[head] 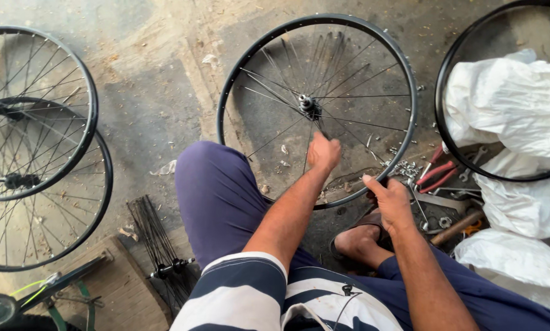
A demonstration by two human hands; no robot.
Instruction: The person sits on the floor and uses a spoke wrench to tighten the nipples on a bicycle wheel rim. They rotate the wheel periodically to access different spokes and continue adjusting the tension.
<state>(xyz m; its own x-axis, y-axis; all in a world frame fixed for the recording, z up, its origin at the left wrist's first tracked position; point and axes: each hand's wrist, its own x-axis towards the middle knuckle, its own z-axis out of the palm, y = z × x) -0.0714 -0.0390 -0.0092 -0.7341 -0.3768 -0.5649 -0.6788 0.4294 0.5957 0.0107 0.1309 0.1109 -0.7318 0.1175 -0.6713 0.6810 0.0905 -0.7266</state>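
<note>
Head view, looking down at my seated lap. A bicycle wheel (316,110) lay flat on the concrete floor (158,92) in front of my knees, its black rim whole and its spokes only partly laced, fanning unevenly from the hub (306,102). My left hand (323,152) reached inside the rim, fingers closed together around a spoke just below the hub; the pinch itself faced away from me, so I could not tell how firmly it held. My right hand (390,199) rested on the near edge of the rim, thumb and fingers curled over it in a loose clasp. My sandalled foot (359,239) sat beneath that hand, just under the rim.

To the right of the wheel, a scatter of small metal nipples (403,167) lay beside red-handled pliers (435,173), spanners (471,164) and a wooden-handled tool (457,228). Beyond them, white sacks (514,104) filled a bare black rim (449,67).

To the left, two finished wheels (36,147) lay overlapping. Near my left knee, a bundle of loose black spokes (155,236) rested on a wooden board (119,288) with a spare hub (172,267) across it.
</note>
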